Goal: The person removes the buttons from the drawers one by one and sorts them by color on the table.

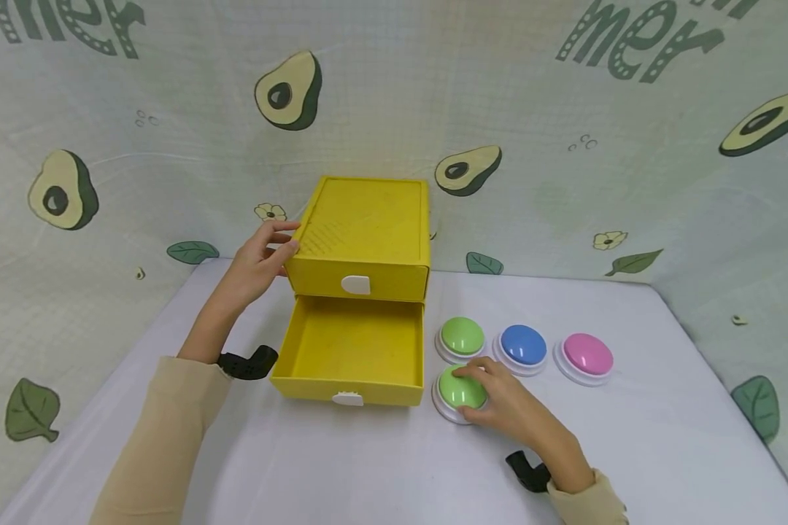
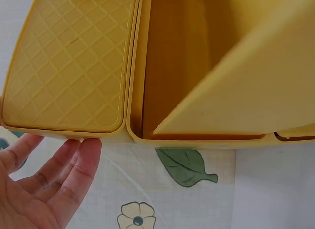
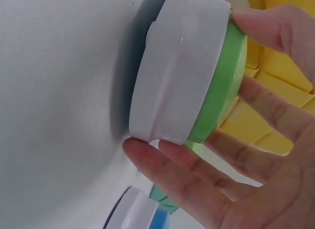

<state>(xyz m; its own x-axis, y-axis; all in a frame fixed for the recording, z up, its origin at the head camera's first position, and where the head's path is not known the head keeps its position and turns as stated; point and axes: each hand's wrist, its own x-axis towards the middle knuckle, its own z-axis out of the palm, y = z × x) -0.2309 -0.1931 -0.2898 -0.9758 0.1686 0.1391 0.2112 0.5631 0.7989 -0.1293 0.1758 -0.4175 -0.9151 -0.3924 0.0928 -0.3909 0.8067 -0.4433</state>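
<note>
Head view: nearer green button (image 1: 458,392) glossy, domed, gripped in right hand (image 1: 507,399); left hand (image 1: 256,264) spread against drawers (image 1: 371,226)

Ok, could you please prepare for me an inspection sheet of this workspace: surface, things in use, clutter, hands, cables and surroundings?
Surface: white table, looks flat.
Things in use: yellow box with upper drawer closed and lower drawer pulled open; to its right, near green button, far green button, blue button and pink button, each on a white base.
Clutter: nothing seen.
Left hand: touches the left side of the box.
Right hand: grips the near green button.
Cables: nothing seen.
Surroundings: printed cloth behind the table and at its sides.
</note>
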